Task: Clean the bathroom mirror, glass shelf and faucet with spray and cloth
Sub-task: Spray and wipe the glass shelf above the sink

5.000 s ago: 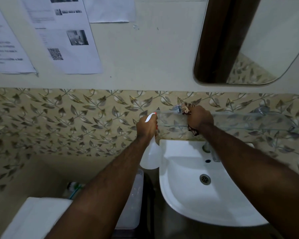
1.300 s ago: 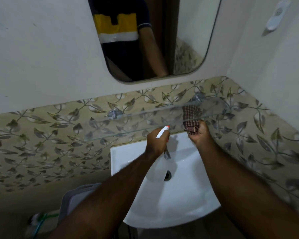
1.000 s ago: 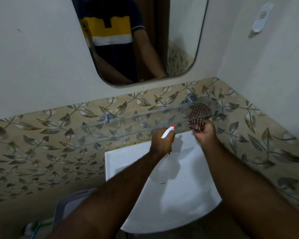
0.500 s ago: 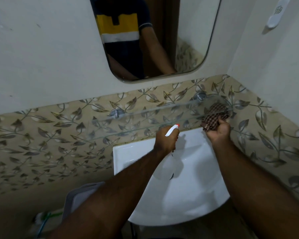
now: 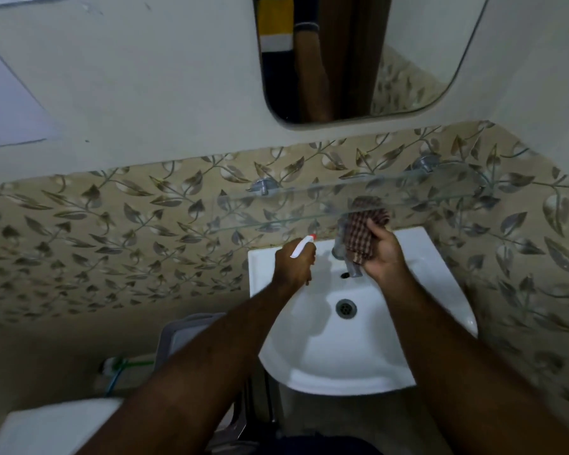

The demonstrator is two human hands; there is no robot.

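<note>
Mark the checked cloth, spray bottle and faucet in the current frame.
checked cloth (image 5: 362, 231), head view, middle of the bunched fabric.
spray bottle (image 5: 302, 247), head view, white nozzle head.
faucet (image 5: 354, 270), head view, lower end of the grey spout.

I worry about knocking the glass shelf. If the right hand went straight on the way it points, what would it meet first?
Probably the faucet: the cloth in the right hand is right beside it, below the glass shelf. Depth is unclear.
</note>
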